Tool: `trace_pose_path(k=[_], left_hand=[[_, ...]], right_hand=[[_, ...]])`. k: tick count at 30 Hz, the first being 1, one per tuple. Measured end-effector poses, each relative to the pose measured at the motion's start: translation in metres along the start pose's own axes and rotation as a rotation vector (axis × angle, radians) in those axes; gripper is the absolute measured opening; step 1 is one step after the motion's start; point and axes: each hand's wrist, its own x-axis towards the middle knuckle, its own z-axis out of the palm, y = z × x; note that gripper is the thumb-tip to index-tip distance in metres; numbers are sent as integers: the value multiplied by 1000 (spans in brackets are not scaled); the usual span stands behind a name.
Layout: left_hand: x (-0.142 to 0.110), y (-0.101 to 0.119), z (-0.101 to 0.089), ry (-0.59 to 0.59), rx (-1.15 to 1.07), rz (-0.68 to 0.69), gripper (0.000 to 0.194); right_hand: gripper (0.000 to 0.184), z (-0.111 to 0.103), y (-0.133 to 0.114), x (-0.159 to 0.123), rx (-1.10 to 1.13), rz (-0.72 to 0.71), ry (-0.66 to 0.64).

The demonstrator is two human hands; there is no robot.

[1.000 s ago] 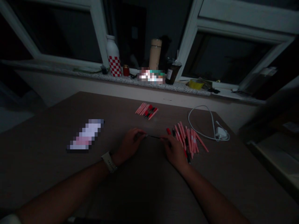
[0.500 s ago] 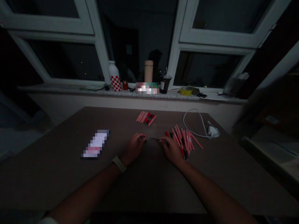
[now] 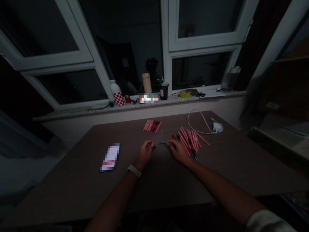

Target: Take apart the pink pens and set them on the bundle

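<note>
Both hands rest on a brown table [image 3: 72, 180] in dim light and share one thin dark pen [image 3: 161, 143]. My left hand [image 3: 145, 152], with a watch on its wrist, pinches the pen's left end. My right hand [image 3: 179, 150] pinches its right end. Just right of my right hand lies a loose heap of pink and red pens [image 3: 190, 140]. A smaller, tidy row of pink and red pens [image 3: 152, 125] lies farther back on the table.
A white charger with its coiled cable [image 3: 209, 126] lies at the back right. A flat pixelated packet [image 3: 110, 157] lies to the left. The windowsill [image 3: 96, 109] holds a checked bottle [image 3: 117, 93], a tall flask [image 3: 146, 82], a cup and tape.
The view has tilted up and back, showing more window. Both hands keep their pinch on the pen, drawn a little closer together.
</note>
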Motion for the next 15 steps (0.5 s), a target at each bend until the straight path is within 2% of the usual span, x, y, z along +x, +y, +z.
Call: trace_pose_path(k=[4, 10, 15], left_hand=[[1, -2, 0, -10, 7, -20, 23], [2, -2, 1, -103, 95, 39, 23], [4, -1, -4, -132, 142, 51, 23]], right_hand=[[18, 0, 2, 0, 8, 12, -27], [18, 0, 1, 0, -15, 5, -80], [21, 4, -2, -2, -26, 63, -130]])
